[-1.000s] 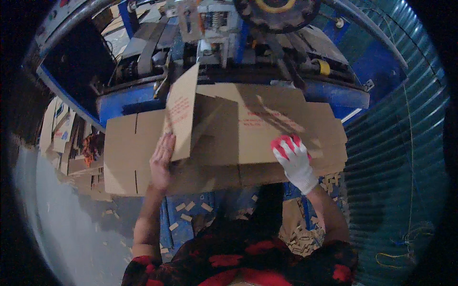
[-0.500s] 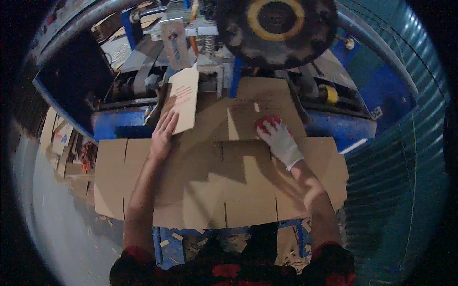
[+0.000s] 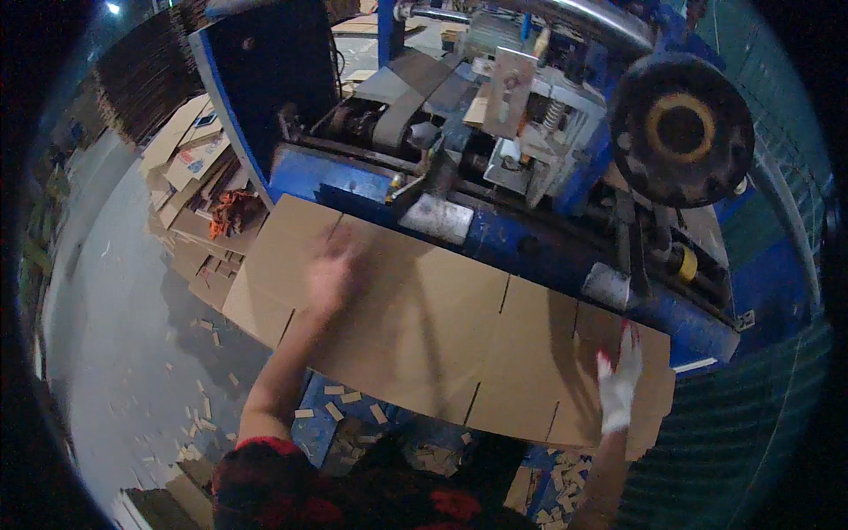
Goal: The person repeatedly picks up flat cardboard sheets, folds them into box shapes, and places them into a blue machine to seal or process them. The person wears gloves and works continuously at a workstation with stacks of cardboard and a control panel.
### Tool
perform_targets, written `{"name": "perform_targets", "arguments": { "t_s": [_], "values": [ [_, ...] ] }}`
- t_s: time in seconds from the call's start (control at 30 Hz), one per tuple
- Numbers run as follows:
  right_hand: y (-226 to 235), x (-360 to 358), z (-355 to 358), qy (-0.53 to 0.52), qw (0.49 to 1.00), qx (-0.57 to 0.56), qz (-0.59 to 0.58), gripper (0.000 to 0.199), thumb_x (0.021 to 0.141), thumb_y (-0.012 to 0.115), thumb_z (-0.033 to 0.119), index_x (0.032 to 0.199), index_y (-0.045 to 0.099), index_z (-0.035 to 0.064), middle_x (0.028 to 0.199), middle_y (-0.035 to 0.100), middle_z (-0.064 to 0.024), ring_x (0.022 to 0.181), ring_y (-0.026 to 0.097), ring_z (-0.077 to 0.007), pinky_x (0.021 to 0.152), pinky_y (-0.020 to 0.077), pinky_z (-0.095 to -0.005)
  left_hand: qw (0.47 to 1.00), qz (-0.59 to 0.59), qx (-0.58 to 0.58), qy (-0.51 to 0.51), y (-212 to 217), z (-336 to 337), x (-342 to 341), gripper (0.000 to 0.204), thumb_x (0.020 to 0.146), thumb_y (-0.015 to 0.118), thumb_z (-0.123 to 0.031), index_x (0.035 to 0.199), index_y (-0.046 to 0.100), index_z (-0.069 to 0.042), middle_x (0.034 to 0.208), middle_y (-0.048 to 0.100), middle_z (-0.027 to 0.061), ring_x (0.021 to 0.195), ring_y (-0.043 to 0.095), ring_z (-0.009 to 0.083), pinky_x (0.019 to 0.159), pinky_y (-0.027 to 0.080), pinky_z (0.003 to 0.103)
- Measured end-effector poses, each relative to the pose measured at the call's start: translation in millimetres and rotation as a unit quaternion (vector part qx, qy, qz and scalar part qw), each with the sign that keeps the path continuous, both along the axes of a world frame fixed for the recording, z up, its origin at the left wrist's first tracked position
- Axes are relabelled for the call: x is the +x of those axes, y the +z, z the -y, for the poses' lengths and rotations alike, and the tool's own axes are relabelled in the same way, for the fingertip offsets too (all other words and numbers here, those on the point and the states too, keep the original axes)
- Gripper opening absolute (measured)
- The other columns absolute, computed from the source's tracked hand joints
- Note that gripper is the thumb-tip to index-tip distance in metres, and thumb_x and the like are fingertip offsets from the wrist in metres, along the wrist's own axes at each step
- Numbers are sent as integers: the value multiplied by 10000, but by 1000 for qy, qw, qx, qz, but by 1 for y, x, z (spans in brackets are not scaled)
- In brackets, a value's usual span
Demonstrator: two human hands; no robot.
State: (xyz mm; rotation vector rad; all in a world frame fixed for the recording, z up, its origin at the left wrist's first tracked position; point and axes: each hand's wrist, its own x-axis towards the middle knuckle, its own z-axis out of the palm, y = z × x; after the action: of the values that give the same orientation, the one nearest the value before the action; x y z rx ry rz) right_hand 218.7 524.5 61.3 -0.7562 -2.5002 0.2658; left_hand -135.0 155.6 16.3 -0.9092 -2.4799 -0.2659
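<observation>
A slotted flat cardboard sheet lies in front of the machine, with dark slots cut into its long edges. My bare left hand is over the left part of the sheet, smeared by motion, so its fingers cannot be made out. On the sheet's right end rests my right hand, in a white glove with red fingertips. Its fingers are stretched out and the thumb stands apart. Behind the sheet is the blue machine, with a metal bracket head above its bed.
A large dark wheel hangs at the upper right. Stacked cardboard pieces stand on the left, with an orange bundle on them. Small cardboard scraps litter the floor. A green corrugated wall runs along the right.
The view has turned left. The printed, folded cardboard is gone from the machine's front. My hands have come back onto the slotted sheet, now wider apart.
</observation>
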Motion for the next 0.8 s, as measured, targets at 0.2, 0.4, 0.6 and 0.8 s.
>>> {"name": "perform_targets", "arguments": {
  "t_s": [0.2,0.4,0.6,0.8],
  "values": [
    [-39,110,86,-163,962,43,214,754,738,714,261,1396,386,92,1414,386,-194,1339,312,-370,1107,200,-521,921,248,-52,295,-5,159,26,897,768,623,-576,1403,338,-9,1447,346,160,1349,285,333,1082,258,468],
    [-64,194,122,-505,847,131,101,723,821,615,463,1388,408,65,1407,410,-166,1340,331,-323,1054,318,-484,910,270,88,301,-15,199,40,962,674,715,-585,1339,381,23,1346,391,204,1231,359,382,1006,357,451],
    [-74,208,138,-217,744,-514,-367,503,904,584,237,1349,439,51,1320,493,-90,1190,483,-209,982,396,-362,929,241,-13,281,-10,213,29,940,645,729,-606,1246,460,64,1206,443,303,1143,421,448,975,362,490],
    [-13,177,155,-250,776,-247,-523,480,872,607,85,1322,443,43,1177,565,-90,978,556,-195,787,482,-361,974,119,29,192,26,199,48,567,706,779,-334,1093,528,-4,1113,520,184,1021,516,364,849,433,461]
  ]
}}
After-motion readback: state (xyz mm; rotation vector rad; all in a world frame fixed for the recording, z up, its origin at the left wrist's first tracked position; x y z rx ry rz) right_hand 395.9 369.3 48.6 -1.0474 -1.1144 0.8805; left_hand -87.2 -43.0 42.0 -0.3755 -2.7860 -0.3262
